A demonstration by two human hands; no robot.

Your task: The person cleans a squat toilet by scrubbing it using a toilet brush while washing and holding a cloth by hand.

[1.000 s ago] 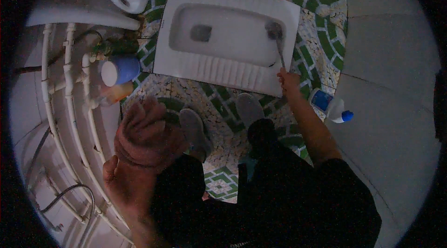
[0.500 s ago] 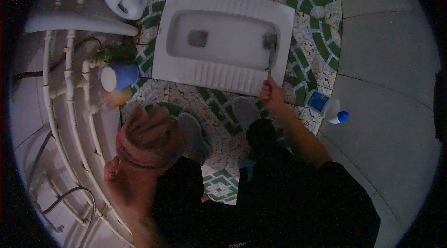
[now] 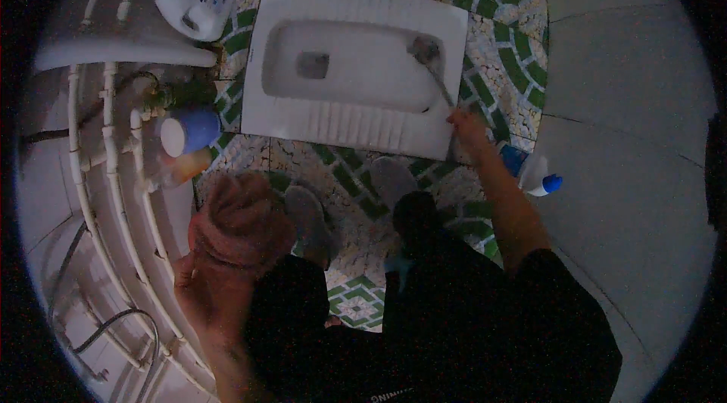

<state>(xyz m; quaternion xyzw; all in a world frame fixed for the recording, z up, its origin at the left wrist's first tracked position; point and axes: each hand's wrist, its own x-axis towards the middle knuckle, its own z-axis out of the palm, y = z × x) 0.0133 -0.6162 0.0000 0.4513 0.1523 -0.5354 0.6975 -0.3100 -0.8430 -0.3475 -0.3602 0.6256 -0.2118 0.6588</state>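
My right hand [image 3: 469, 134] is closed round the thin handle of a toilet brush [image 3: 437, 76]. The dark brush head rests inside the basin of a white squat toilet [image 3: 356, 130], near its right end. At the lower left, my left hand [image 3: 212, 293] is up against a bunched pinkish-brown cloth [image 3: 242, 225], closed about its lower side. Most of that hand's fingers are hidden by the cloth. A square dark patch [image 3: 313, 65] shows at the basin's left part.
A white jug with a black cap [image 3: 193, 3] stands at the far left, near white pipes [image 3: 110, 130]. A blue tub [image 3: 191, 133] lies by the left wall. Beyond my right forearm is a white bottle with a blue cap [image 3: 541, 178]. My grey shoes [image 3: 309, 214] are before the toilet.
My right hand has moved right and slightly farther away. The brush now slants, its head shifted a little left in the basin. My left hand and the cloth look nearly unchanged.
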